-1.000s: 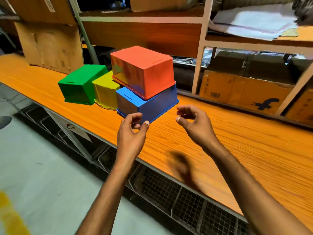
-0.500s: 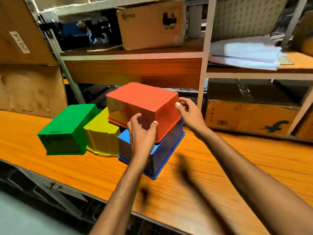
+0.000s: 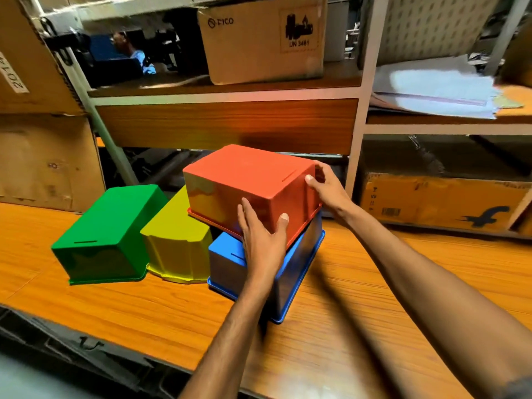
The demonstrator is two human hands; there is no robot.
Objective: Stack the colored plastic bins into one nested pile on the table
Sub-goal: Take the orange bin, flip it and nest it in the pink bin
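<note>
Red bin [image 3: 247, 180], upside down, is sitting tilted atop blue bin [image 3: 299, 263]; left hand [image 3: 260, 240] at 6 and right hand [image 3: 326, 187] at 3 are gripping its walls.

Cardboard boxes [image 3: 263, 41] — papers [image 3: 437, 90] — on shelves [image 3: 224, 92]

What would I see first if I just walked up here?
Bright upside-down bins on the orange table: a red bin sits crooked on a blue bin in the middle, both hands on it. A yellow bin and a green bin sit left of them.
</note>
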